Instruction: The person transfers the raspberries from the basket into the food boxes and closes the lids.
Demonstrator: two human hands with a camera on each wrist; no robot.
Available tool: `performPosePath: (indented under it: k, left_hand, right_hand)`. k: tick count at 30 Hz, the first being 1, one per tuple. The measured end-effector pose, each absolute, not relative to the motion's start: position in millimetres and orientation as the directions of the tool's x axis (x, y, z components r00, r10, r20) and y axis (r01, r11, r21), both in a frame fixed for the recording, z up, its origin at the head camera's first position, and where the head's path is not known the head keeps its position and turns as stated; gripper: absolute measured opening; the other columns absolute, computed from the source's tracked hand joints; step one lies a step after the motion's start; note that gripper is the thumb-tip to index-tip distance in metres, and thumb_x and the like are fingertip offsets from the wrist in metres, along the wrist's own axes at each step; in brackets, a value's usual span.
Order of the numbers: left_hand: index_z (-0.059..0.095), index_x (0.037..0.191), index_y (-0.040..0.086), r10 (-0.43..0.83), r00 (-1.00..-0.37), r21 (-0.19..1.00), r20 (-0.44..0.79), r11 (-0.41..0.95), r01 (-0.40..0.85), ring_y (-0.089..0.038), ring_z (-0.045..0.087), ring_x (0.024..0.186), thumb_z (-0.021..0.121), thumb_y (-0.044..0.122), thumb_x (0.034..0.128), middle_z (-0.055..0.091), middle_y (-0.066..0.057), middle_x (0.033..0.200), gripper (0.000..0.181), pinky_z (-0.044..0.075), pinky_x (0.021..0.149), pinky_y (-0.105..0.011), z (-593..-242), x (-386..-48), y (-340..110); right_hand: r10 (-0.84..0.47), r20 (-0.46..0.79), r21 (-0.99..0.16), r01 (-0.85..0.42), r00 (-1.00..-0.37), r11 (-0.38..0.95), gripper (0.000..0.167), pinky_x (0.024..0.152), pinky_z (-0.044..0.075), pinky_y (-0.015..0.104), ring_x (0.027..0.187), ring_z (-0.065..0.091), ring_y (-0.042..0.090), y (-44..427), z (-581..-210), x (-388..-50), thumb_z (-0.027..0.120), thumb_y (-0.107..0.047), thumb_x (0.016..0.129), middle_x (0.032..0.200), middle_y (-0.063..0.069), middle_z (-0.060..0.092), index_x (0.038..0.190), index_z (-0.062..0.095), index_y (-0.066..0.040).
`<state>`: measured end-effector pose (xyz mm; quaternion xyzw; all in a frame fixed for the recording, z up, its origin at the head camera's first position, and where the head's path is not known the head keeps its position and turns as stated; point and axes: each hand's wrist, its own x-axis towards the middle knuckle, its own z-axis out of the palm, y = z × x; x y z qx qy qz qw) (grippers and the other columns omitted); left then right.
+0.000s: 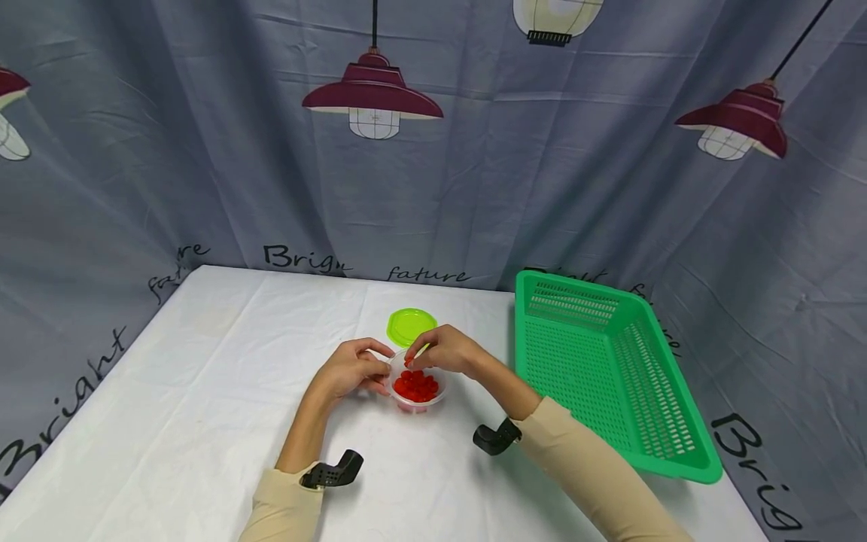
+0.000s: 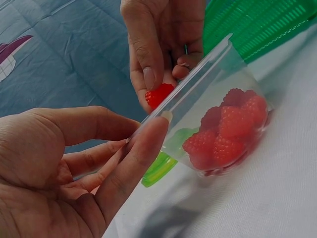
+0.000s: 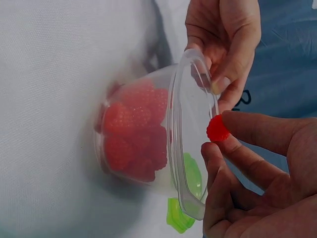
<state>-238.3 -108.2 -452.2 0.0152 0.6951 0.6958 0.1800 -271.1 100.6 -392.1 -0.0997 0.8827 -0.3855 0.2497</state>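
A clear plastic tub stands on the white table, with several red raspberries heaped in its bottom. My left hand pinches the tub's rim at its left side, thumb and fingers on either side of the wall in the left wrist view. Over the tub's opening, my right hand holds a single raspberry between thumb and fingertips, at about rim height. Just behind the tub lies a bright green lid, flat on the table.
A large green plastic basket with perforated walls stands at the right of the table, beyond the right forearm. A grey curtain printed with lamps and lettering hangs behind the table.
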Motion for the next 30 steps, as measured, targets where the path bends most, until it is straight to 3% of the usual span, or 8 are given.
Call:
performPosePath:
  k: [16, 24, 30]
  left_hand:
    - [0.060, 0.123, -0.008, 0.275, -0.935, 0.973, -0.225, 0.014, -0.230, -0.018, 0.069, 0.057, 0.066, -0.001, 0.0918, 0.062, -0.009, 0.077, 0.032, 0.064, 0.066, -0.030, -451.1, -237.3, -107.4]
    - [0.061, 0.122, -0.006, 0.265, -0.935, 0.972, -0.236, 0.064, -0.227, -0.019, 0.070, 0.057, 0.067, 0.001, 0.0915, 0.064, -0.010, 0.077, 0.032, 0.064, 0.066, -0.033, -446.5, -235.8, -107.0]
    - [0.063, 0.121, -0.003, 0.296, -0.921, 0.955, -0.254, 0.228, -0.191, -0.021, 0.072, 0.063, 0.071, 0.006, 0.0915, 0.071, -0.012, 0.082, 0.032, 0.064, 0.073, -0.040, -431.6, -238.6, -113.8]
  right_hand:
    - [-0.396, -0.353, -0.726, -0.019, -0.848, 0.687, 0.013, 0.095, 0.057, 0.044, 0.092, 0.063, 0.017, 100.3, -392.0, -268.5, 0.076, -0.016, 0.086, 0.092, -0.001, 0.075, 0.097, 0.080, -0.012]
    - [-0.384, -0.412, -0.728, 0.045, -0.827, 0.684, 0.017, 0.098, 0.056, 0.043, 0.100, 0.065, 0.025, 104.3, -386.6, -271.2, 0.073, -0.020, 0.089, 0.098, 0.001, 0.074, 0.103, 0.079, -0.012]
    - [-0.360, -0.388, -0.720, 0.035, -0.848, 0.693, 0.017, 0.082, 0.061, 0.032, 0.083, 0.064, 0.021, 113.7, -369.5, -270.5, 0.071, -0.019, 0.092, 0.096, 0.005, 0.071, 0.103, 0.078, -0.009]
